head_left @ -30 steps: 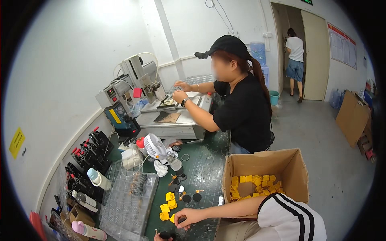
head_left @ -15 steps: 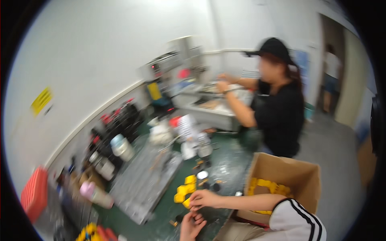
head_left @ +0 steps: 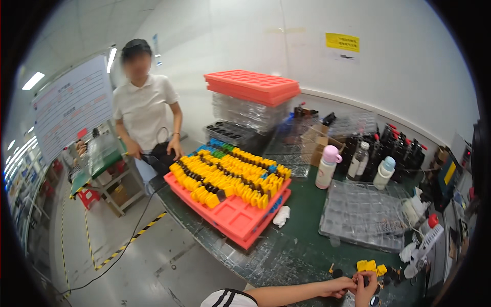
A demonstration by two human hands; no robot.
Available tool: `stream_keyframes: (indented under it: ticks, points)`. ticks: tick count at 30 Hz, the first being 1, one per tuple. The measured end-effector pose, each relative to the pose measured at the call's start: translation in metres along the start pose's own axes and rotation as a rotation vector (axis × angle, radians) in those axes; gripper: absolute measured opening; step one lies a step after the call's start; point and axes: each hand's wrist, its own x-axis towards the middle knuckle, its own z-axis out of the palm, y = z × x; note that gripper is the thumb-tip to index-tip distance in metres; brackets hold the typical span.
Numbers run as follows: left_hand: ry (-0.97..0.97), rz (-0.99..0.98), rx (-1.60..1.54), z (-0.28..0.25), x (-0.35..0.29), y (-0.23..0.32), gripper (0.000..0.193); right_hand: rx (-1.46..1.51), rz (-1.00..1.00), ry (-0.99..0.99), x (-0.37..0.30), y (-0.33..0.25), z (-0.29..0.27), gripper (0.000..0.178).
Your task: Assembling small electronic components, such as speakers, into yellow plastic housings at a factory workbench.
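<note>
Though partly hidden at lower right of frame, both hands [head_left: 355, 285] pinch closed on a small black part [head_left: 365, 280] beside yellow pieces [head_left: 369, 265]; looks light, rigid, fingertip-edge grip

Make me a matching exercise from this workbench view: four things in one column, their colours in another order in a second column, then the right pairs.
Things:
1. Stacked trays on top of the clear ones by the wall
2. Cap of the white bottle
3. Empty compartment tray on the green table
4. Small parts beside the hands at the lower edge

Colours:
A. Pink
B. Yellow
C. Coral red
D. Clear

Pairs: 1-C, 2-A, 3-D, 4-B
</note>
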Motion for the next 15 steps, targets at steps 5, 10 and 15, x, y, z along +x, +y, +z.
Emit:
stream_keyframes:
  ticks: [5, 10, 15]
  points:
    - [0.156, 0.147, 0.154, 0.033, -0.006, 0.005, 0.022, 0.113, 0.044, -0.027, -0.001, 0.019, -0.021, 0.019]
    - [0.217, 0.218, 0.3, 0.029, 0.003, 0.004, 0.025, 0.148, 0.08, -0.016, 0.002, 0.029, -0.037, 0.022]
    - [0.357, 0.478, 0.636, 0.004, 0.014, 0.003, 0.023, 0.124, -0.099, 0.086, 0.012, 0.069, -0.053, 0.025]
